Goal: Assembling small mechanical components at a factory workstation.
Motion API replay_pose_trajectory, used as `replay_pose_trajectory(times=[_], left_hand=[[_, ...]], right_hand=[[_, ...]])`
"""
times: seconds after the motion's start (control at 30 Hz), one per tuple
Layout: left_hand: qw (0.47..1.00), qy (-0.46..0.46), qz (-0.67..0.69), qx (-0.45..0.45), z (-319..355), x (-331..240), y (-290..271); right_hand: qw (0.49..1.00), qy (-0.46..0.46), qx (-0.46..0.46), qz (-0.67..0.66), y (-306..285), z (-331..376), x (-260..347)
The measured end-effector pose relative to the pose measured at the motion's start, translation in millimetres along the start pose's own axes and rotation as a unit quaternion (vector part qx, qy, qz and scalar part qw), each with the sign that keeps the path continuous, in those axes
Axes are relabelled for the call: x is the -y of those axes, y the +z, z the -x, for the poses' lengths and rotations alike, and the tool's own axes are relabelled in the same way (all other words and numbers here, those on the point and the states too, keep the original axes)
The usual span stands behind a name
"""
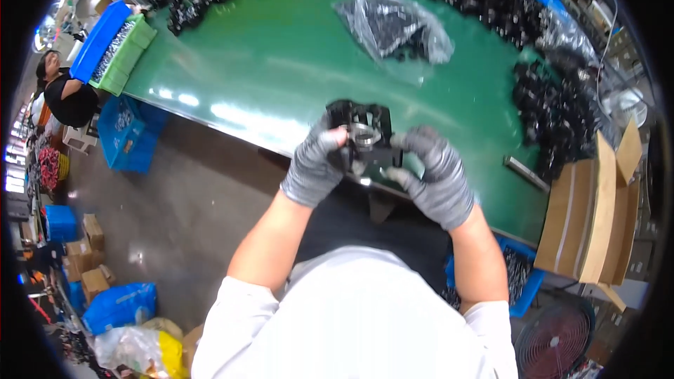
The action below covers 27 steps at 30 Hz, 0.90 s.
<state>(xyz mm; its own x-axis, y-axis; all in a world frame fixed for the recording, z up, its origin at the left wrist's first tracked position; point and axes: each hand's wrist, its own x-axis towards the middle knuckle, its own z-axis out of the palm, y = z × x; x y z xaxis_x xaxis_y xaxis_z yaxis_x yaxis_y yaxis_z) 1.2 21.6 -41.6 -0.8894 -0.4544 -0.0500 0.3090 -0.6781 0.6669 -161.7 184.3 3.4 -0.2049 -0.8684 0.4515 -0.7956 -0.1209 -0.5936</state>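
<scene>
Both my hands wear grey knit gloves with some fingertips bare. My left hand (318,160) is closed round the left side of a black part (377,155) that looks like a moulded housing. A shiny silver ring (364,135) sits in the middle of that part. At the part's right edge is my right hand (441,177), with its thumb and fingers on either side of the corner. The part is held above the near edge of the green table (281,56). My fingers hide some of its sides.
A clear plastic bag (397,28) with dark pieces lies on the table. Heaps of black parts (562,109) line the far and right sides. An open cardboard box (583,217) stands right, near a fan (554,340). Green and blue bins (123,56) and a person (67,91) are left.
</scene>
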Motion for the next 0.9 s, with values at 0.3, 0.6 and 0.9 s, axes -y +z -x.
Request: replay_pose_trajectory(times=[0.3,0.6,0.9], left_hand=[[0.999,0.021,0.026,0.006,-9,1,6],[0.997,0.062,-0.024,0.042,-5,5,-13],[0.900,0.195,-0.336,-0.197,-10,-50,-56]], right_hand=[[0.997,0.037,-0.011,-0.071,-4,-8,4],[0.999,0.001,0.035,-0.020,4,3,-7],[0.995,0.089,0.048,-0.025,1,7,-28]])
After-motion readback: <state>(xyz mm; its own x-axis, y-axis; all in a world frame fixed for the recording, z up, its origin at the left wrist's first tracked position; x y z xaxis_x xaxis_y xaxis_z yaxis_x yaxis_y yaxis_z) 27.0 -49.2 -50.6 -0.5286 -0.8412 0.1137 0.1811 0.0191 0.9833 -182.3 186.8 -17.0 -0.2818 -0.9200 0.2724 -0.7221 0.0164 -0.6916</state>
